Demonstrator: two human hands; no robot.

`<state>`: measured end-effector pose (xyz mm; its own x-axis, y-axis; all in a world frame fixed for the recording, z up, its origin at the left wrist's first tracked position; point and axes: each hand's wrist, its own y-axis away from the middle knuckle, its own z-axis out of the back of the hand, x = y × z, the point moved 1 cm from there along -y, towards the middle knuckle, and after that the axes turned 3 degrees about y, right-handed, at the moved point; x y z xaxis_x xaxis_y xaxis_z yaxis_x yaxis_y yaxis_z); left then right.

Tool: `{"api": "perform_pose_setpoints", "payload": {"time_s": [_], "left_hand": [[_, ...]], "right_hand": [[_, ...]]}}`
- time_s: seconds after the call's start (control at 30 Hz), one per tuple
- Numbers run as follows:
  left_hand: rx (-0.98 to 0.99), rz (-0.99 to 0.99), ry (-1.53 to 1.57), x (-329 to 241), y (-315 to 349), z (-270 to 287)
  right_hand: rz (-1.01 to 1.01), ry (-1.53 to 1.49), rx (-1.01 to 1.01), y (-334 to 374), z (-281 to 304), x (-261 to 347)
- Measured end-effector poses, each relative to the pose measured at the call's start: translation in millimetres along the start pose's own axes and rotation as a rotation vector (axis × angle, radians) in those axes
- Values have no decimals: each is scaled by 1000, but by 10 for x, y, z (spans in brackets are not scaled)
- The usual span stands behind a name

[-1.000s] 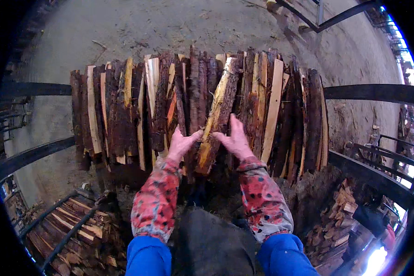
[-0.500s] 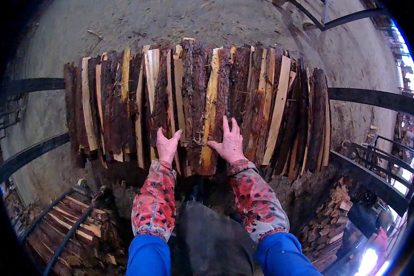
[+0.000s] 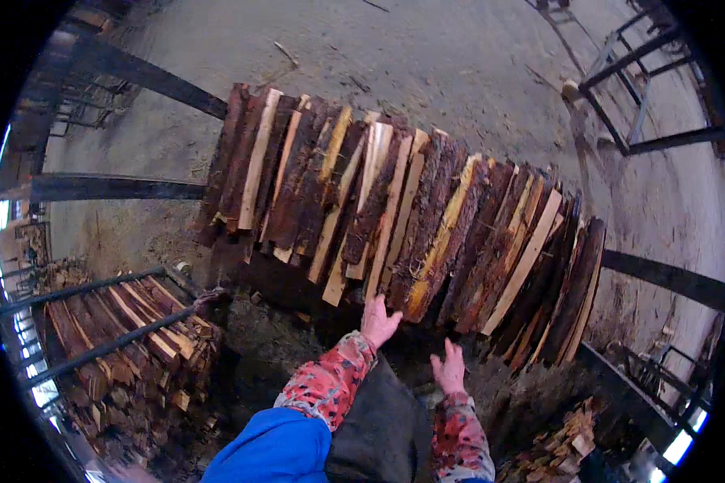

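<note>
A row of long bark-covered wood slabs (image 3: pixel 435 169) lies side by side across two dark metal rails. My left hand (image 3: pixel 380 322) is at the near ends of the middle slabs, its fingers apart and the fingertips close to or touching a slab end. To its right, my right hand (image 3: pixel 449 369) hovers short of the row, fingers spread and holding nothing. One slab with a yellow streak (image 3: pixel 443 245) lies just beyond my left hand. Red-patterned, dirt-stained sleeves cover both forearms.
A metal-framed rack (image 3: pixel 97 354) stacked with split wood stands at the lower left. Another wood pile (image 3: pixel 560 447) is at the lower right. The dark rails (image 3: pixel 121 187) reach out on both sides of the row. An angular metal frame (image 3: pixel 632 88) stands at the far right on the dirt floor.
Both hands have come off the tops of the slabs and back toward me, the right one farther. The view has turned, so the row now slants down to the right.
</note>
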<state>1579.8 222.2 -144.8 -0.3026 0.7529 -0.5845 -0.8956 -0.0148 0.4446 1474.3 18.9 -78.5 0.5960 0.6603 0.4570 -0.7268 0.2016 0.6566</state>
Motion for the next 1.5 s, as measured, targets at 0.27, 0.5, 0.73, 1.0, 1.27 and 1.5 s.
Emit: {"api": "perform_pose_setpoints", "payload": {"time_s": [0.27,0.5,0.73,1.0,1.27,1.5], "left_hand": [[503,287,-19,27,384,918],[525,363,-232,767,914,1511],[557,516,48,687,1461,1629],[741,433,170,135,1816,1519],[874,337,-25,-275,1852,1050],[1105,364,-104,-429,1120,402]], "right_hand": [[-117,-42,199,685,-317,-148],[-62,-161,191,844,2,424],[-159,-414,14,1327,226,-13],[-551,-562,-163,2741,-322,-1547],[-984,-678,-357,4401,-1495,-2197],[-1134,-1094,-582,4213,-2555,-1544]]}}
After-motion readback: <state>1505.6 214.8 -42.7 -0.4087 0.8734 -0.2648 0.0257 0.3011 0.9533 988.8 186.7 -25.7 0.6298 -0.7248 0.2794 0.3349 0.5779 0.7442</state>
